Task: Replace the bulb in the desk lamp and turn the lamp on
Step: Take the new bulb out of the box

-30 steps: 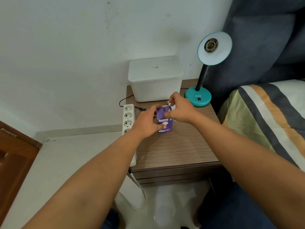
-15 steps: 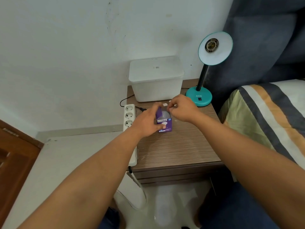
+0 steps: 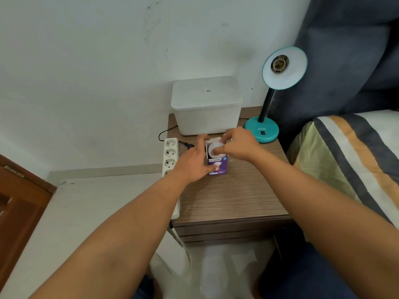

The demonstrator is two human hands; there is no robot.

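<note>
right hand [image 3: 238, 145]: over the open top of the box, fingertips [image 3: 216, 150] pinching the white dome of the bulb; grip depth hidden by the knuckles.
left hand [image 3: 195, 161]: wrapped round the left side of the bulb box, thumb on the front face near the bottom, pinning it upright on the tabletop.
bulb [image 3: 213, 148]: white, rounded top showing in the box mouth, rest inside; not out yet.
bulb box [image 3: 218, 166]: purple card carton, top flap up, standing on the nightstand just ahead of the white bin.
bulb handling (judged): light, smooth, a bit slippery; fragile if knocked or dropped. Take it by the dome with several fingertips spread round it, pull straight up, no squeezing; keep off the metal screw base so it can go straight into the socket.
box handling (judged): thin card, crushes easily; hold the sides lightly, enough to stop it lifting with the bulb.
desk lamp [image 3: 266, 126]: teal, right rear of the nightstand, near the right hand but apart from it; shade tilted toward camera.
socket [image 3: 280, 64]: looks empty, no bulb in it.
lamp switch [image 3: 262, 132]: small dark rocker on the base; position cannot tell.
power strip [image 3: 170, 158]: white, along the left edge of the nightstand [image 3: 226, 197], one dark plug beside it.
white bin [image 3: 207, 106]: lidded, behind the box.
</note>
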